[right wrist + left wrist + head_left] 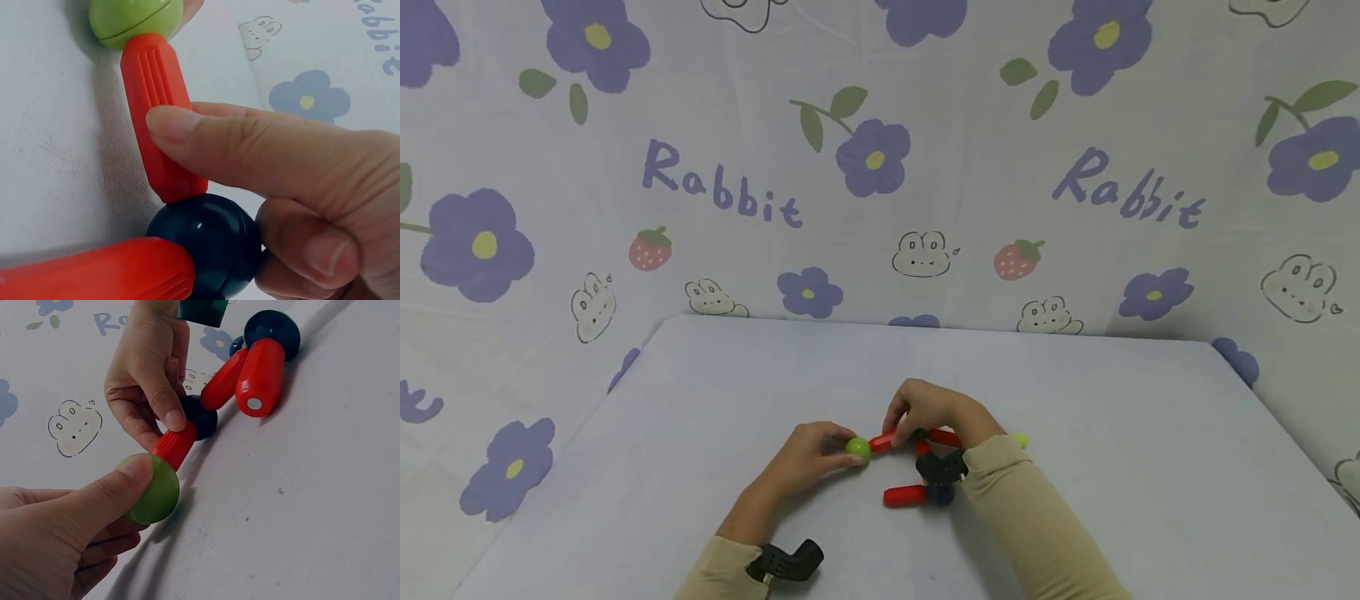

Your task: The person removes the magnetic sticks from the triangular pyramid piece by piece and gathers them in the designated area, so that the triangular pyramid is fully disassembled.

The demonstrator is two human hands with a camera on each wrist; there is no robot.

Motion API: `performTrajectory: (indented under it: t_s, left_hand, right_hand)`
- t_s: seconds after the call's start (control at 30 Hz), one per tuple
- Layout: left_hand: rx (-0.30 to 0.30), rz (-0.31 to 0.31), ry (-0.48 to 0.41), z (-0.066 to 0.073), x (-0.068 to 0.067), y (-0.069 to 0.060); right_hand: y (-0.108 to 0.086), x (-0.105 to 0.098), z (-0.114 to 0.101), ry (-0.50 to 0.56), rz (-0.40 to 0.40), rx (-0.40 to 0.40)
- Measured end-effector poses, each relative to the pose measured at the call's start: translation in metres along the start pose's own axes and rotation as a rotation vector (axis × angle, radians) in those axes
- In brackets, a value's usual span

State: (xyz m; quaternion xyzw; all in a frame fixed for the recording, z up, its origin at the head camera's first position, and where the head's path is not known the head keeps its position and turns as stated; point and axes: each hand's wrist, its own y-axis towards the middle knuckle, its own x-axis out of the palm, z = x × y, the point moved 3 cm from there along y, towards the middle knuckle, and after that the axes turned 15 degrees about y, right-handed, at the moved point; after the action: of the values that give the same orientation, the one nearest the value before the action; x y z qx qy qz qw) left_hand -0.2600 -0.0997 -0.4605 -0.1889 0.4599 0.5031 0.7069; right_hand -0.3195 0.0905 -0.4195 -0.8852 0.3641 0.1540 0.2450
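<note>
My left hand (808,457) pinches a green ball (159,494) between thumb and fingers. A red ridged rod (156,72) touches that ball at one end and a dark blue ball (209,244) at the other. My right hand (928,407) grips this rod between thumb and finger, its curled fingers beside the dark blue ball. From the same blue ball a second red rod (106,275) leads away, toward another dark blue ball (940,494) that bears a further red rod (904,497) pointing left. The right hand and wrist hide part of the joined pieces.
Another red rod (944,437) reaches right under the right wrist, and a yellow-green ball (1021,440) shows beyond the sleeve. A white table (737,375) lies beneath, with a patterned cloth (850,225) behind it. Black wrist devices (790,562) sit on both forearms.
</note>
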Motion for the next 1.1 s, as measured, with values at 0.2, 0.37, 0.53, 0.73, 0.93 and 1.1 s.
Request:
performTrajectory:
  t_s: [0.2,0.37,0.53,0.73,0.93,1.1]
  left_hand:
    - [0.022,-0.019,-0.005,-0.002,-0.003,0.000]
    - [-0.051,0.001,0.016,-0.011,-0.007,-0.005]
    - [-0.058,0.021,0.012,-0.017,-0.011,-0.006]
    - [-0.023,0.031,0.027,-0.015,-0.011,-0.005]
    - [-0.029,0.030,0.026,-0.014,-0.010,-0.003]
    - [-0.118,0.050,0.030,-0.012,-0.014,0.000]
  right_hand:
    - [-0.002,0.002,-0.003,0.007,-0.013,-0.026]
    - [-0.006,-0.002,0.001,-0.017,0.020,0.007]
    - [-0.009,-0.006,0.004,-0.031,0.048,0.026]
    - [-0.010,-0.006,0.003,-0.032,0.057,0.029]
    - [-0.011,-0.007,0.005,-0.030,0.074,0.030]
    - [-0.013,-0.008,0.008,-0.028,0.100,0.013]
